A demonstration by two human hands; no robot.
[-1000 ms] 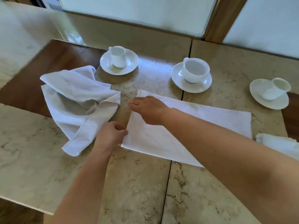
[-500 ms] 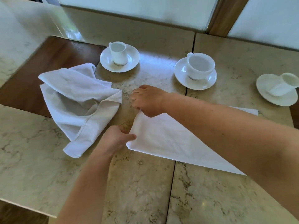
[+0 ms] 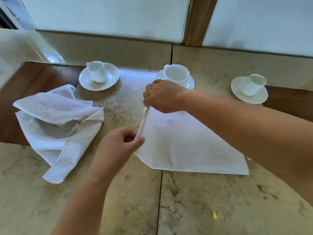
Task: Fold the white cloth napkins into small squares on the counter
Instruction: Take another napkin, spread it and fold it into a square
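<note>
A white cloth napkin point(image 3: 184, 145), folded in half, lies on the marble counter point(image 3: 220, 209) at the centre. Its left edge is lifted off the stone. My left hand point(image 3: 122, 143) pinches the near left corner between thumb and fingers. My right hand point(image 3: 162, 96) pinches the far left corner, with my forearm crossing over the napkin's right part. A second white napkin point(image 3: 55, 122) lies crumpled and unfolded to the left, apart from both hands.
Three white cups on saucers stand along the back: left point(image 3: 99, 76), middle point(image 3: 177, 75) just behind my right hand, right point(image 3: 249, 89). Dark wooden inlays sit at far left point(image 3: 33, 78) and far right point(image 3: 288, 102). A wall rises behind the counter.
Both hands took hold of the flat napkin's left corners and raised that edge off the counter, moving it rightward. The crumpled napkin has not moved.
</note>
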